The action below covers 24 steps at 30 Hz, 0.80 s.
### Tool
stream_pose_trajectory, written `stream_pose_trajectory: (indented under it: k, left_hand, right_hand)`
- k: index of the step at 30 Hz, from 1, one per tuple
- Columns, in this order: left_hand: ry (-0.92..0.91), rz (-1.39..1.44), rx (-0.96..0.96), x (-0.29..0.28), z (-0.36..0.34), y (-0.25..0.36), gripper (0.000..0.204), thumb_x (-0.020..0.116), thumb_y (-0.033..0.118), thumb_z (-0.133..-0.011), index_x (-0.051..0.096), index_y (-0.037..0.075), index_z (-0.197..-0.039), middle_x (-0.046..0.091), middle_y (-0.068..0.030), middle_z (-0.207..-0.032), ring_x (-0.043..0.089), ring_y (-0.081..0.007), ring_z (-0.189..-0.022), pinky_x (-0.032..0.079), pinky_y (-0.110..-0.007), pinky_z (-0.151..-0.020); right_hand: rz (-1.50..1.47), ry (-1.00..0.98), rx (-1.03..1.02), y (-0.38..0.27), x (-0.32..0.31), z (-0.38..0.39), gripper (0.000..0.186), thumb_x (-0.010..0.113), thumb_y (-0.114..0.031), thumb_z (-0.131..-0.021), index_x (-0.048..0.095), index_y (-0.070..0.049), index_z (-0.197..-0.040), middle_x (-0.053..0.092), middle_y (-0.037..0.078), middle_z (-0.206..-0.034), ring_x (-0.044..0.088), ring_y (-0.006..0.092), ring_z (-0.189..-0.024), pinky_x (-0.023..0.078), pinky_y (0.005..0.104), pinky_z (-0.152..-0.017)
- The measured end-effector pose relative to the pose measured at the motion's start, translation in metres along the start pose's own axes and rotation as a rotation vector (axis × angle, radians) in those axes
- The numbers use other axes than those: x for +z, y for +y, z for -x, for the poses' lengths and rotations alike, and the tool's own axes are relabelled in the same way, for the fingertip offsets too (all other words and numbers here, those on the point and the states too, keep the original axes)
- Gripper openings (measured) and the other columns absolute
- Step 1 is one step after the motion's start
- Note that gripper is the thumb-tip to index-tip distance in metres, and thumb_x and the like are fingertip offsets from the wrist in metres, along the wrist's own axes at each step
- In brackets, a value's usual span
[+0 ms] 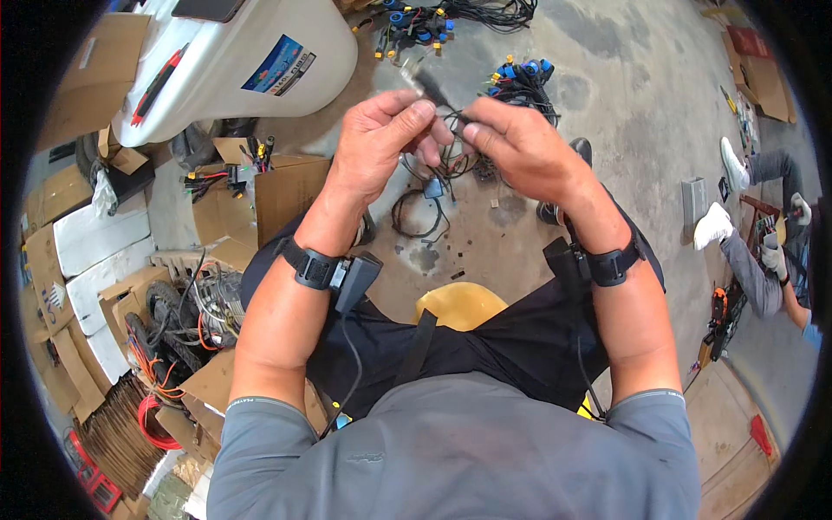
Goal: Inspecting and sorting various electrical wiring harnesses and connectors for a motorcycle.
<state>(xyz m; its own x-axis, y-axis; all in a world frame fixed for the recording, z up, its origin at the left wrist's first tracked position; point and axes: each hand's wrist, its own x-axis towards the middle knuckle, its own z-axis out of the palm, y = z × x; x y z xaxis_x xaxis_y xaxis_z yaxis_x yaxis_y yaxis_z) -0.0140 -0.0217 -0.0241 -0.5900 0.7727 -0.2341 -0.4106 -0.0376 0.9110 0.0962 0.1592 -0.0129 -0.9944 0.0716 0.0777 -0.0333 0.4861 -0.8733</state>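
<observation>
Just beyond the white tub's (325, 69) right side, your left hand (377, 143) curls, thumb near forefinger; blur hides whether it grips. Farther right of the tub is the black cable (432, 88), raised; your right hand (529, 147), beyond it, pinches it. Well right of the tub show a co-worker's white shoes (735, 165).

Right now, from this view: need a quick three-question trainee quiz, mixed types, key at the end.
1. True or false: black straps circle both forearms.
2. The slim red-and-black item lies on:
A the floor
B the white container
C a cardboard box
3. Fill in: the right hand holds a black ____.

Key: 1 true; 2 B; 3 cable.
</observation>
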Motion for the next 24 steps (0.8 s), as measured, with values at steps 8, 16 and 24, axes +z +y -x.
stream_pose_trajectory:
  k: [8,16,24]
  left_hand:
    - [0.18,-0.291,-0.197,-0.025,-0.016,-0.017,0.029,0.064,0.022,-0.091,0.062,-0.001,-0.109,0.067,-0.0085,-0.08,0.061,-0.0108,-0.062,0.05,-0.024,-0.058]
    - [0.487,-0.641,-0.482,-0.087,-0.011,-0.175,0.023,0.07,0.017,-0.08,0.067,-0.004,-0.088,0.066,-0.0092,-0.071,0.061,-0.016,-0.056,0.049,-0.031,-0.054]
    - [0.604,-0.532,-0.758,-0.058,0.042,-0.306,0.046,0.077,0.019,-0.071,0.063,-0.004,-0.108,0.069,-0.018,-0.1,0.066,-0.0279,-0.092,0.05,-0.035,-0.082]
  right_hand:
    - [-0.258,0.217,0.283,0.001,-0.048,0.004,0.019,0.051,-0.018,-0.096,0.06,-0.002,-0.098,0.062,0.0,-0.072,0.052,0.006,-0.06,0.044,0.0243,-0.056]
    - [-0.369,0.365,0.231,0.002,-0.055,0.006,0.019,0.05,-0.017,-0.098,0.061,-0.003,-0.103,0.054,-0.003,-0.07,0.043,0.0022,-0.059,0.032,0.0169,-0.05]
    - [-0.492,0.504,0.369,-0.023,-0.068,0.028,0.021,0.049,-0.016,-0.097,0.059,0.001,-0.103,0.051,-0.001,-0.066,0.038,0.0047,-0.053,0.029,0.0201,-0.049]
